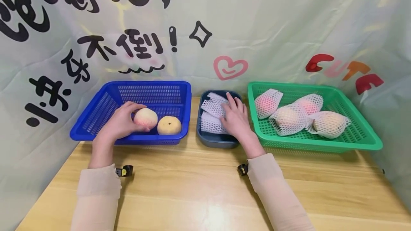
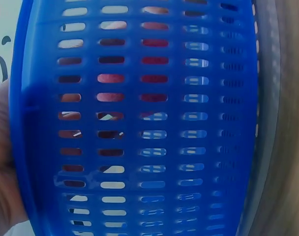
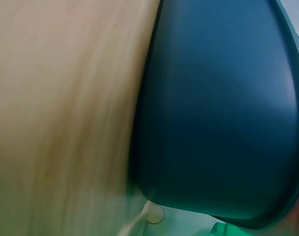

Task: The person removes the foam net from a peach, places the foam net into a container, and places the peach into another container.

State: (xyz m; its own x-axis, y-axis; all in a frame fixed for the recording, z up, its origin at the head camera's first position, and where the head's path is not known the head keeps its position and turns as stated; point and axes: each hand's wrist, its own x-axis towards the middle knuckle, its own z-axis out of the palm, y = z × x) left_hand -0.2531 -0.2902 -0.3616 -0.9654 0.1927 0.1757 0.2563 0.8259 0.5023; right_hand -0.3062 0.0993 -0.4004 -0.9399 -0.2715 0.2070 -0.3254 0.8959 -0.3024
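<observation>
In the head view my left hand [image 1: 123,122] holds a pale peach with a pink blush [image 1: 146,118] between thumb and fingers, inside the blue basket [image 1: 128,140]. Beside it lies a yellow peach [image 1: 169,125]. My right hand [image 1: 237,115] reaches into a small dark blue tub [image 1: 218,142], its fingers spread over white foam net sleeves [image 1: 212,122] and touching them. In the left wrist view the blue basket wall [image 2: 179,142] hides most of the hand. The tub's outer side [image 3: 218,108] fills much of the right wrist view.
To the right stands a green basket [image 1: 314,145] with several peaches in foam nets [image 1: 290,118]. The wooden table [image 1: 192,184] extends in front of the containers. A pale printed cloth [image 1: 282,27] hangs behind them.
</observation>
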